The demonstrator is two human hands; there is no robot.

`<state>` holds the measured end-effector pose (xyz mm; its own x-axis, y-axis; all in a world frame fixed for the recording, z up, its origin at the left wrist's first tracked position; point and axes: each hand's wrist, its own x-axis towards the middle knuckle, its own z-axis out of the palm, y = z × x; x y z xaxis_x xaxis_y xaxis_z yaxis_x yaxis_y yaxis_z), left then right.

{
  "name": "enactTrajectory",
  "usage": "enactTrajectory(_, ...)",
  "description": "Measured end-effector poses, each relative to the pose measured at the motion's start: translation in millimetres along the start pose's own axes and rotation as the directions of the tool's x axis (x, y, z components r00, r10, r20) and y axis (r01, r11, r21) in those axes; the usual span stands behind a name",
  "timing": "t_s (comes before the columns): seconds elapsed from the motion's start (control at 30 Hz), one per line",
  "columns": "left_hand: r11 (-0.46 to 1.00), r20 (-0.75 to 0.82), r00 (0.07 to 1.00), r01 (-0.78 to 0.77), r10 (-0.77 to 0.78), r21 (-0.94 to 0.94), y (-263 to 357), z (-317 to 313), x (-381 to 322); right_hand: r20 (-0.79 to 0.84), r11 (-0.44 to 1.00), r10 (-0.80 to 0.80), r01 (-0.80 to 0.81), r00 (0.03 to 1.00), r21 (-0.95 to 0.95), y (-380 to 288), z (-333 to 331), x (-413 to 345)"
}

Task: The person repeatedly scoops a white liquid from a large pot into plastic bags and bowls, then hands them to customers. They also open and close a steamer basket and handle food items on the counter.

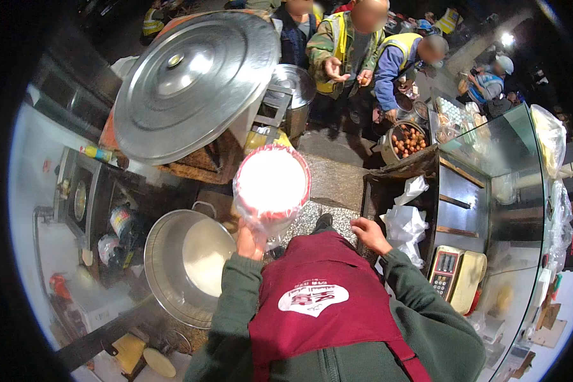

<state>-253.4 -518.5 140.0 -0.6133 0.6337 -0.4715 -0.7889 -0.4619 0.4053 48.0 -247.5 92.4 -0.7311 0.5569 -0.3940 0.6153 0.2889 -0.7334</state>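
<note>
My left hand (250,241) holds up a round red-rimmed bowl (273,179) wrapped in a clear plastic bag; its top is overexposed white, so the contents cannot be told. Below and left of that hand stands a large metal pot (164,267) with pale liquid in it. My right hand (370,234) is raised at the right with its fingers partly curled and nothing seen in them. Close beside it, white plastic bags (406,224) hang against a dark counter.
A big metal lid (196,90) covers the upper left. At the upper right, people in hi-vis vests stand by a pot of brown eggs (409,142); one reaches to its rim. A glass case (515,191) and a scale (451,279) are on the right.
</note>
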Motion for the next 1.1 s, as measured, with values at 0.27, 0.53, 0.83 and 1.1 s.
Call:
enactTrajectory(0.27, 0.987, 0.250, 0.968, -0.017, -0.024, 0.157, -85.0, 78.6, 152.5, -0.191, 0.880, 0.259, -0.150, 0.947, 0.451, 93.2, -77.0, -30.1)
enactTrajectory(0.53, 0.968, 0.319, 0.928, 0.124, -0.191, 0.219, -131.5, 154.5, 258.2, -0.296, 0.839, 0.358, -0.165, 0.885, 0.519, 76.8, -102.8, -44.1)
enactTrajectory(0.83, 0.938, 0.236, 0.935, 0.195, -0.266, 0.286, -154.4, 170.0, 358.0, -0.332, 0.794, 0.477, -0.238, 0.814, 0.559, 39.4, -117.8, -29.9)
enactTrajectory(1.1, 0.908, 0.158, 0.936, 0.248, -0.315, 0.337, -168.5, 144.0, 424.2, -0.405, 0.813, 0.518, -0.285, 0.753, 0.509, 2.9, -136.9, -4.2)
